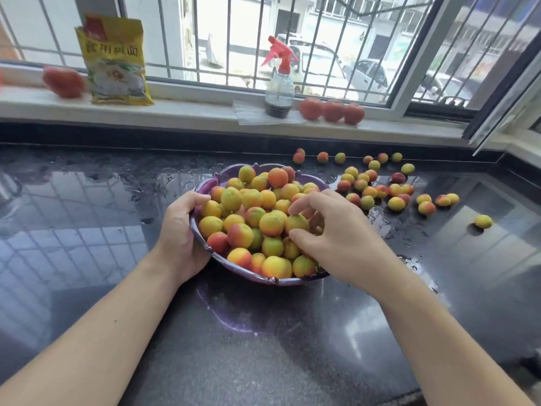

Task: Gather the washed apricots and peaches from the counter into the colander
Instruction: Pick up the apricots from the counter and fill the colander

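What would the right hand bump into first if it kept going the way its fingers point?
Probably the piled fruit in the colander: the right hand reaches leftward over it, its fingers curled down at the apricots just beneath. Whether they touch already is unclear.

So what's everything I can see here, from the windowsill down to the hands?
colander: one, purple, middle of the counter, heaped with fruit
fruit in colander: dozens, yellow, orange and red, piled above the rim
loose fruit: roughly thirty, same colours, scattered on the counter right of the colander
counter: one, dark speckled stone, wet with droplets
spray bottle: one, clear with red trigger, on the windowsill
yellow packet: one, standing on the sill at left
tomatoes: three red beside the bottle, a fourth red one far left
barred window: behind the sill, cars outside
left hand: grips the colander's left rim
right hand: fingers curled among the fruit at the colander's right side
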Demonstrator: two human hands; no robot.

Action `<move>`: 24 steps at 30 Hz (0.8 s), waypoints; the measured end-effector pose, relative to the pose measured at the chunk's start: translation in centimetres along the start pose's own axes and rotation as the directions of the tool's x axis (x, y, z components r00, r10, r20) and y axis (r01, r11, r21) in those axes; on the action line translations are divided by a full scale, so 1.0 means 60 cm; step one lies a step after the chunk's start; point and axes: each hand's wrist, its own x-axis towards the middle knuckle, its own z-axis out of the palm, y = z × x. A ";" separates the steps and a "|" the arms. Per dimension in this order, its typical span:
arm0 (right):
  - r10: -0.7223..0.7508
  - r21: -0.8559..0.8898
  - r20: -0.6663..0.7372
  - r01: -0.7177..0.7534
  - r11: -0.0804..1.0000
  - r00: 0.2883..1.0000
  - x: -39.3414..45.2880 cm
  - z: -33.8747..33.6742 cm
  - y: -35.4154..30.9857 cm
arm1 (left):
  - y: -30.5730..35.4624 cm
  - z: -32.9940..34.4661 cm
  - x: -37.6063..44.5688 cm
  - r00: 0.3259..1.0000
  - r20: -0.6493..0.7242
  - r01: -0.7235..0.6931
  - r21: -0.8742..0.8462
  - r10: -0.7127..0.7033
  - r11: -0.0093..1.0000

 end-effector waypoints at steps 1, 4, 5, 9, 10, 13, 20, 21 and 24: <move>-0.005 -0.003 -0.003 0.005 1.000 1.000 0.000 0.003 -0.001 | 0.000 0.000 0.000 1.000 -0.004 0.001 0.000 -0.001 1.000; -0.016 0.009 -0.006 0.016 1.000 1.000 0.000 0.007 0.000 | 0.001 -0.001 -0.001 1.000 0.007 0.015 -0.009 -0.015 1.000; -0.016 0.009 0.014 0.016 1.000 1.000 0.000 0.006 0.002 | 0.001 -0.001 -0.002 1.000 0.009 0.016 -0.006 -0.016 1.000; 0.028 0.159 -0.025 -0.024 0.987 0.999 0.009 -0.021 0.017 | 0.001 0.000 -0.002 1.000 0.001 0.009 0.010 -0.009 1.000; 0.071 0.222 -0.114 -0.045 0.974 0.991 0.015 -0.031 0.025 | 0.001 0.001 -0.002 1.000 -0.001 0.010 0.012 -0.010 1.000; 0.268 0.313 -0.389 -0.147 0.938 0.881 0.061 -0.053 0.100 | 0.001 0.002 -0.004 1.000 -0.021 -0.001 0.028 0.001 1.000; 0.352 -0.021 -0.594 -0.451 0.892 0.724 0.112 0.017 0.287 | 0.001 0.009 -0.004 0.999 -0.036 -0.010 -0.003 0.009 1.000; 0.313 -0.086 -0.610 -0.454 0.887 0.728 0.112 0.026 0.291 | 0.001 0.008 -0.003 0.999 -0.037 -0.010 0.000 0.010 1.000; 0.204 -0.268 -0.559 -0.408 0.873 0.803 0.121 0.035 0.304 | 0.000 0.009 -0.004 0.999 -0.034 -0.001 0.014 0.001 1.000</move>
